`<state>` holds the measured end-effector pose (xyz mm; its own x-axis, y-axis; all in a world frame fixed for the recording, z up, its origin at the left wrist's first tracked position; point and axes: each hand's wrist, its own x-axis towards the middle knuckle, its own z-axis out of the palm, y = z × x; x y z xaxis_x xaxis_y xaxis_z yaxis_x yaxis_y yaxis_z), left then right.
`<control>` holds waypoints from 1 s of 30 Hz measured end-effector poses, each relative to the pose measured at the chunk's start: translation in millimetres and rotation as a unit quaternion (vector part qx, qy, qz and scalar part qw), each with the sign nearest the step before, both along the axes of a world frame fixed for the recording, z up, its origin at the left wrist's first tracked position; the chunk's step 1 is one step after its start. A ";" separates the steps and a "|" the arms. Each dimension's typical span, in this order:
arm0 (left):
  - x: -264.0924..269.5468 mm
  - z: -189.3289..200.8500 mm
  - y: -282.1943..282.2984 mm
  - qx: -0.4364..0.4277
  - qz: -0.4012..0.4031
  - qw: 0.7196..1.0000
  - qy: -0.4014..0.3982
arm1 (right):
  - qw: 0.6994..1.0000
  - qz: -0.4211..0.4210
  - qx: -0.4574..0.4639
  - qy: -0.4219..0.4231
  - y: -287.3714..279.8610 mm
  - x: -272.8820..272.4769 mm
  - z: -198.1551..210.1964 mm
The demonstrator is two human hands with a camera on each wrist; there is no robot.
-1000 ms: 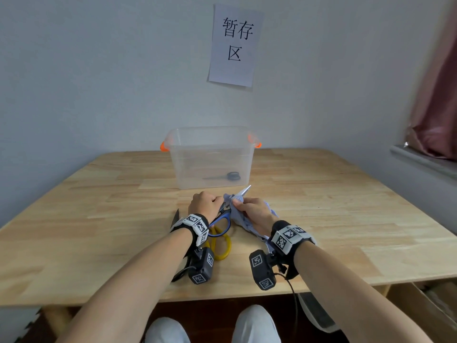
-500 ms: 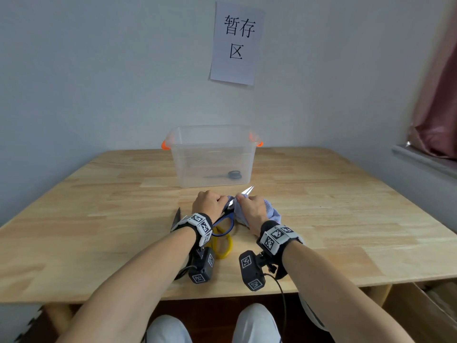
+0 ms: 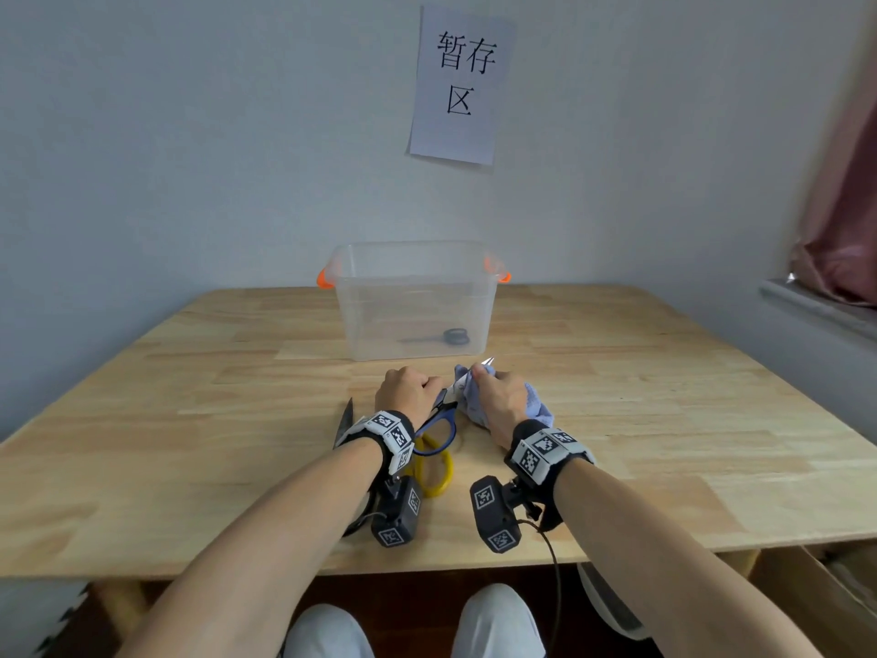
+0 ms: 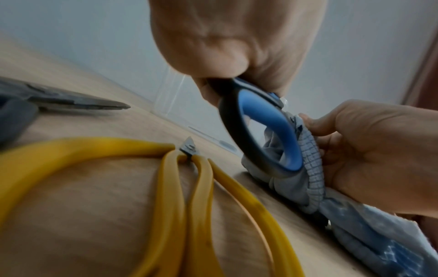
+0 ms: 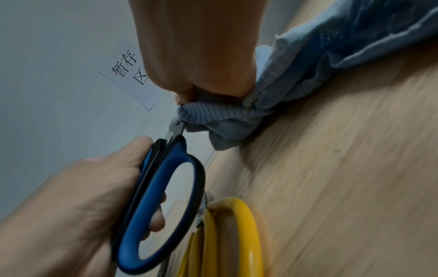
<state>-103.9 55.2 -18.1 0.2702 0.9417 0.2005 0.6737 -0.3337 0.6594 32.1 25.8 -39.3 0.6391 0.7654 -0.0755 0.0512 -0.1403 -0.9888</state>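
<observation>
My left hand (image 3: 409, 388) grips the blue-handled scissors (image 3: 439, 427) near the pivot, its fingers curled round the handle (image 4: 263, 129) (image 5: 163, 202). The blades run forward and their tip (image 3: 489, 360) pokes out past my right hand. My right hand (image 3: 498, 396) holds a light blue cloth (image 3: 534, 406) bunched around the blades (image 5: 222, 112). The cloth's loose end lies on the wooden table (image 3: 190, 420) behind my right hand (image 4: 379, 234).
Yellow-handled scissors (image 3: 434, 472) lie on the table under my left wrist (image 4: 180, 178). A dark blade tip (image 3: 345, 417) shows left of that wrist. A clear plastic bin (image 3: 413, 301) with orange handles holds dark scissors (image 3: 448, 337). A paper sign (image 3: 462, 83) hangs on the wall.
My right hand has slid along the blades with the cloth, bunching it closer around them. The trailing cloth has drawn in. My left hand stays on the handle.
</observation>
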 end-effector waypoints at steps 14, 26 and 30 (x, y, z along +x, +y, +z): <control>-1.9 -0.5 2.7 0.018 -0.017 0.998 0.050 | 0.994 0.009 -0.061 -0.092 -1.9 12.7 -5.5; -4.6 -3.1 3.2 0.015 0.011 1.000 0.020 | 0.986 0.082 -0.078 -0.121 0.3 5.5 -6.4; -5.0 -3.6 3.2 0.010 0.006 1.000 0.029 | 0.985 0.045 -0.086 -0.142 5.4 10.6 -7.2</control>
